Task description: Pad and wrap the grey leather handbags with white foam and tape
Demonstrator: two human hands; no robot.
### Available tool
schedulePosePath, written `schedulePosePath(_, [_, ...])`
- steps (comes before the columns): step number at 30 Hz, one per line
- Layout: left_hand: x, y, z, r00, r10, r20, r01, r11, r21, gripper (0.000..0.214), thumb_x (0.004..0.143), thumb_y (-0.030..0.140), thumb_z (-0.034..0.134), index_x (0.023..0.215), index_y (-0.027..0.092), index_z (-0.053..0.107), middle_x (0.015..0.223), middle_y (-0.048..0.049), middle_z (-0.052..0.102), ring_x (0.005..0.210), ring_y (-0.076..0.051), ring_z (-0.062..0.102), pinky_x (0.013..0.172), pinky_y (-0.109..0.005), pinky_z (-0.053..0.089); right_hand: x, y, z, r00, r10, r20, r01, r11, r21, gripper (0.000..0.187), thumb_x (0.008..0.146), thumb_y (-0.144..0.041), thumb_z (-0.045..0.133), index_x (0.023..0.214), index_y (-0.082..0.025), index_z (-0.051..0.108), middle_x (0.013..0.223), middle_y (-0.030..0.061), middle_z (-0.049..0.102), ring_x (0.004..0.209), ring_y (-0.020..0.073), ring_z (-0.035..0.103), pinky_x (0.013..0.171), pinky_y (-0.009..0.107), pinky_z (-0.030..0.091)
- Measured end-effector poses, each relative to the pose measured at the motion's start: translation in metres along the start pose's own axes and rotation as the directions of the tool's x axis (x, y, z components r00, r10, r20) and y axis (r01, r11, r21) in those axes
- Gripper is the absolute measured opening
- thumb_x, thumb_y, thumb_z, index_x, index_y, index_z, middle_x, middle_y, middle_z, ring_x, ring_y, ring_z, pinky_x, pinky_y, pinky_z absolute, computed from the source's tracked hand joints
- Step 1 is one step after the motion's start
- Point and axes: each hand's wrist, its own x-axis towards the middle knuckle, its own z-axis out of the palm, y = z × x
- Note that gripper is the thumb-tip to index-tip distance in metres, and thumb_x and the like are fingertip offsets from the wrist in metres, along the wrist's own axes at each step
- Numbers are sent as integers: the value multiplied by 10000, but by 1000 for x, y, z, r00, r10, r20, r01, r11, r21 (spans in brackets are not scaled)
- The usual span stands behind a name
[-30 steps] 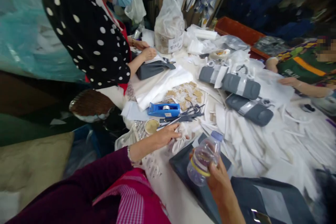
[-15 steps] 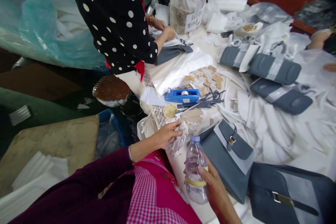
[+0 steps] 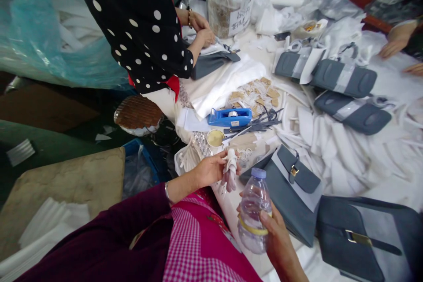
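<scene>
My right hand point(image 3: 276, 238) is wrapped round a clear plastic bottle point(image 3: 253, 209) with a pale blue cap and a yellow band, held upright near the table's near edge. My left hand point(image 3: 211, 168) pinches a crumpled white cloth point(image 3: 230, 171) and holds it just above the table, left of the bottle. A grey handbag point(image 3: 291, 187) with a gold clasp lies right of the bottle, and a second grey handbag point(image 3: 366, 240) lies at the lower right.
A blue tape dispenser point(image 3: 230, 117), a small cup point(image 3: 215, 138) and black cords point(image 3: 261, 122) lie beyond my hands. Grey bags point(image 3: 343, 80) and white wrapping cover the table. A person in a polka-dot top point(image 3: 142, 26) works at the left; another person's hand point(image 3: 395, 39) is at the far right.
My left hand has lifted the white cloth off the table, bunched upright. The bottle in my right hand has shifted slightly right. The view has barely moved since half a second ago.
</scene>
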Motion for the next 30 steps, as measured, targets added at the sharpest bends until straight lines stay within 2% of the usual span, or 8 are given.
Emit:
schedulePosePath(3, [-4,5,5,997,-21,73,28,995,-100,444,748,327,608,1161,165,577,936,-107,637,712,-181,576,580,-276,435,1,1,1,999,-32,19,31,999,34,664,684,-432,742,1283,-233,536,1145,136,675,942,300,674,807,419,544])
schedulePosePath(7, [-4,4,8,999,-32,26,35,995,-96,436,767,346,654,1159,176,571,835,-77,622,591,-123,498,456,-189,314,2,3,1,999,-42,17,41,998,40,625,681,-426,743,1251,-243,562,1138,126,680,916,289,681,787,402,551])
schedulePosePath(10, [-1,0,6,997,-63,43,67,993,-98,402,791,355,646,1132,151,585,753,-66,611,560,-118,494,419,-170,278,1,5,0,1000,-21,18,20,999,50,630,691,-427,734,1267,-247,553,1173,128,667,921,287,681,792,401,550])
schedulePosePath(12, [1,-4,2,998,-56,38,60,993,-99,390,822,377,624,1121,129,592,806,-93,641,642,-151,564,442,-181,346,1,6,-2,1000,-19,13,18,998,57,649,693,-431,735,1284,-246,541,1188,132,659,942,293,676,809,411,545])
schedulePosePath(16, [5,-14,-5,998,-53,-38,51,997,-50,391,866,378,585,1120,80,595,929,-147,684,814,-217,646,635,-301,519,1,9,-4,999,-33,-8,33,998,56,659,677,-447,745,1272,-246,546,1160,131,672,939,300,678,808,423,547])
schedulePosePath(23, [6,-19,4,999,21,-45,-21,1000,-12,365,812,281,665,1106,71,611,982,-149,694,887,-235,669,793,-347,530,-1,6,-6,999,-52,-3,52,997,56,668,679,-443,748,1281,-243,539,1191,127,656,1044,315,640,878,445,520])
schedulePosePath(27, [6,-20,2,997,35,-72,-32,999,35,337,805,266,678,1077,74,627,980,-148,698,888,-230,674,823,-333,517,-1,5,-4,996,-70,52,68,997,33,689,667,-454,759,1286,-250,537,1293,99,600,1195,303,553,1025,452,422])
schedulePosePath(30, [5,-23,-1,997,34,-76,-28,997,68,309,811,270,670,1061,94,624,944,-131,701,847,-215,677,812,-319,509,-1,6,-2,990,-127,60,126,992,31,684,657,-471,760,1267,-244,550,1276,88,610,1216,297,533,1070,464,368])
